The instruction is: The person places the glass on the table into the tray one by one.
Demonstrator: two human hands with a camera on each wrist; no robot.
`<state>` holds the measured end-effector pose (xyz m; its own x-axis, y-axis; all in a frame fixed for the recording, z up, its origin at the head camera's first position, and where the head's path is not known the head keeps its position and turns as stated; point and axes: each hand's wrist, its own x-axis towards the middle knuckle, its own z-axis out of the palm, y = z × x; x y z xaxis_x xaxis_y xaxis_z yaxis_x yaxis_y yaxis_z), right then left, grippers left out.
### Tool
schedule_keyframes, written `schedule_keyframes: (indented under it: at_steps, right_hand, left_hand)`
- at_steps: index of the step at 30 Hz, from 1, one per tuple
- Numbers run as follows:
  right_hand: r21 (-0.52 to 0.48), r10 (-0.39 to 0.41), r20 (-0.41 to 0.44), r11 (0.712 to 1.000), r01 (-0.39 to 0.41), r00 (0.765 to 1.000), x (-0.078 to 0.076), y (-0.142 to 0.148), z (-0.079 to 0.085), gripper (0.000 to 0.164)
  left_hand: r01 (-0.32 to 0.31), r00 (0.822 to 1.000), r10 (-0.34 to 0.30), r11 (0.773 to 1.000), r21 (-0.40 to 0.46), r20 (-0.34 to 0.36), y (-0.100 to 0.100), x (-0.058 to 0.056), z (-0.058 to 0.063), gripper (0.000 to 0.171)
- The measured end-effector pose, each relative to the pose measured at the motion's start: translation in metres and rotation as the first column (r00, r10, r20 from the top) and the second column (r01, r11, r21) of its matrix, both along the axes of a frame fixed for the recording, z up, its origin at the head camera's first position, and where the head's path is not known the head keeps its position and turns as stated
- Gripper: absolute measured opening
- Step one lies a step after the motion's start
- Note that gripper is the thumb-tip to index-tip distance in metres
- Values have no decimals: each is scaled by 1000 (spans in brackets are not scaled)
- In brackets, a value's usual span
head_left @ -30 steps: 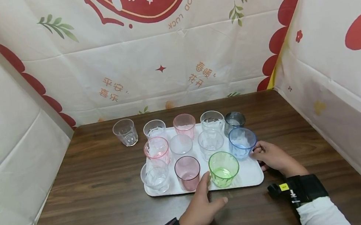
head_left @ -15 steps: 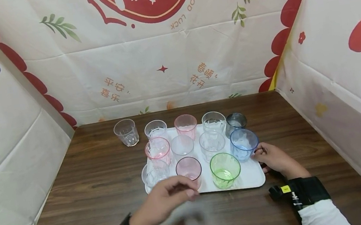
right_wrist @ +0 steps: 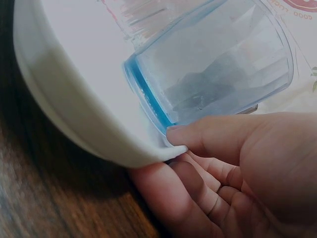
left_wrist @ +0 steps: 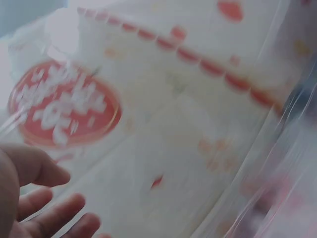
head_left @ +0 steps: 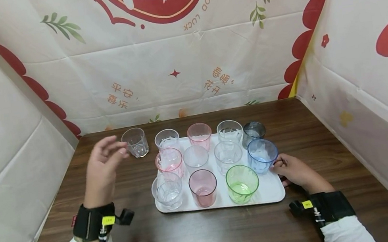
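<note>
My left hand [head_left: 103, 167] is raised beside a clear glass [head_left: 136, 142] that stands on the table left of the tray. Its fingers are loosely bent and hold nothing; in the left wrist view the thumb and fingertips [left_wrist: 74, 203] are apart. My right hand [head_left: 294, 169] grips the right rim of a white tray [head_left: 272, 192]. In the right wrist view the thumb [right_wrist: 208, 134] lies on top of the rim, close to the blue glass [right_wrist: 223, 59], with fingers underneath. A green glass [head_left: 242, 187] and a purple glass [head_left: 203, 189] stand in the tray's front row.
Several more glasses share the tray: a pink one [head_left: 199, 136] at the back, a dark grey one [head_left: 254, 133] at the back right corner, and clear ones. Printed white cloth [head_left: 153, 81] walls in the brown wooden table [head_left: 228, 237] at the back and both sides.
My left hand has moved from the tray's front edge, leftward and up, to beside the clear glass. The right hand keeps its hold on the tray, and the glasses stay in place.
</note>
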<state>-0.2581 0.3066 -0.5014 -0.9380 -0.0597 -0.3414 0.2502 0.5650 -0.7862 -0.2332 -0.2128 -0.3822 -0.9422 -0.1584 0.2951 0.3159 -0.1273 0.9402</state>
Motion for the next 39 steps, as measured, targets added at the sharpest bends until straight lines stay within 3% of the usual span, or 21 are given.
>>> schedule_keyframes:
  at_steps: [3,7,10,13,15,18,22,26,29,33,39]
  right_hand:
    - [-5,-11,-3,1000,11,1000,1,0,0,32]
    - [-6,-16,-3,1000,16,1000,1,-1,0,32]
    - [5,-18,0,1000,18,1000,1,-1,0,31]
    - [8,-25,5,1000,25,1000,0,-1,0,31]
    - [0,-22,5,1000,22,1000,0,-1,0,32]
    - [-11,-23,4,1000,23,1000,0,-1,1,32]
    - [-11,-29,4,1000,29,1000,1,-2,1,32]
    - [-8,-29,7,1000,30,1000,2,-1,-1,31]
    - [-13,-34,9,999,34,999,2,0,-3,31]
    - [-23,-40,12,999,41,999,-1,0,-4,31]
    - [-32,-42,14,999,43,999,-2,-1,-3,30]
  left_hand:
    - [-167,986,165,983,72,38,-20,-18,-8,41]
    - [-331,938,310,934,136,154,-46,-40,-25,44]
    - [-405,899,357,898,174,254,-62,-54,-39,46]
    - [-423,878,332,875,234,346,-72,-65,-54,49]
    - [-399,876,271,872,284,398,-76,-71,-62,54]
    - [-317,889,140,875,366,437,-76,-79,-73,62]
    - [-201,907,-8,870,451,420,-70,-91,-85,70]
    - [-116,911,-102,866,486,401,-60,-103,-96,74]
    - [-50,909,-142,897,439,393,-52,-109,-102,79]
    - [33,919,-167,935,352,356,-43,-114,-107,84]
    - [91,949,-189,932,352,254,-33,-122,-113,82]
